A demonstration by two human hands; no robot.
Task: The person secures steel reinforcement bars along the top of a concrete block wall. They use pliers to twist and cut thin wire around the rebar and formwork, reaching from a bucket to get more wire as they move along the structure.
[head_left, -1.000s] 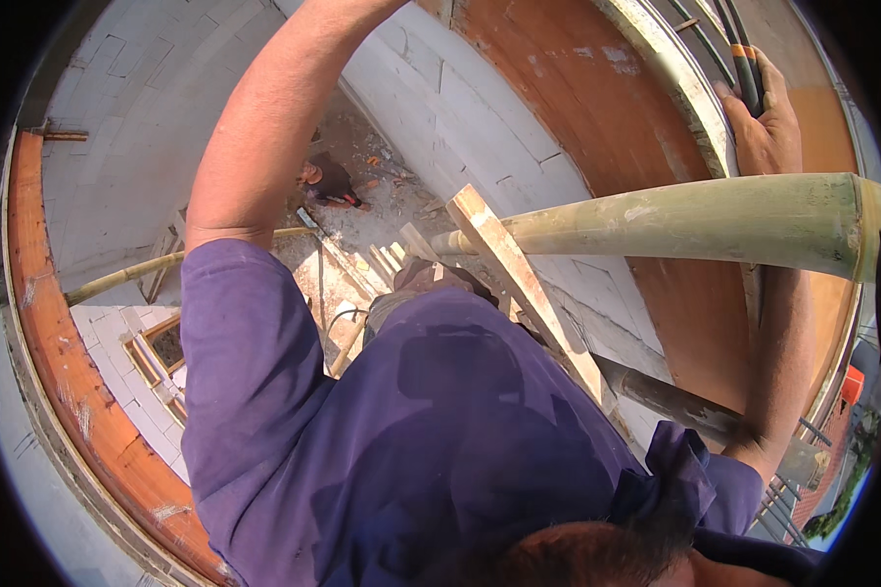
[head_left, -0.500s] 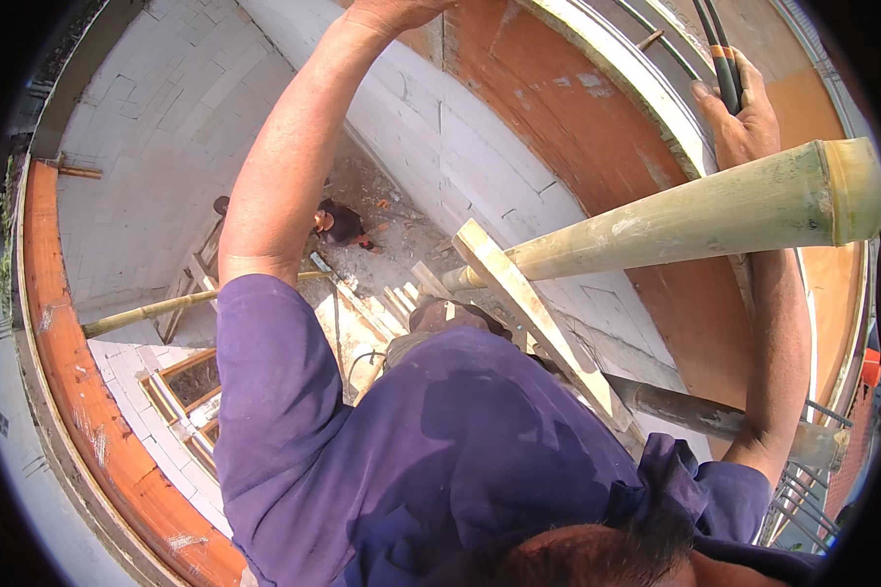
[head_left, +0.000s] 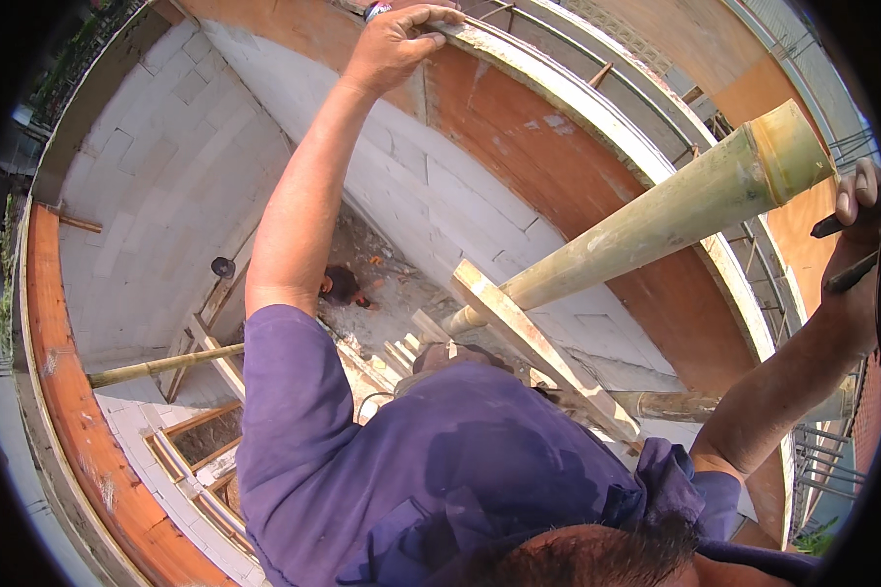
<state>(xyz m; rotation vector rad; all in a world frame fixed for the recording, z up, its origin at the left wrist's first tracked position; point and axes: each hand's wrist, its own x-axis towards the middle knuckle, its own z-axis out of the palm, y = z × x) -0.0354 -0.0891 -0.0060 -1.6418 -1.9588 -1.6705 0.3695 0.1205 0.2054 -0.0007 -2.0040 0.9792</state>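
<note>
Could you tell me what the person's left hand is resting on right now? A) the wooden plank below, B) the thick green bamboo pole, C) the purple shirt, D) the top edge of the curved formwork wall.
D: the left hand grips the pale top edge of the curved formwork wall, well apart from the bamboo pole, which runs toward the right hand.

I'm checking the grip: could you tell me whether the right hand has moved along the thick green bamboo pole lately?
Yes. The right hand gripped dark bars above the thick green bamboo pole; now it sits beside and below the pole's cut end.
</note>
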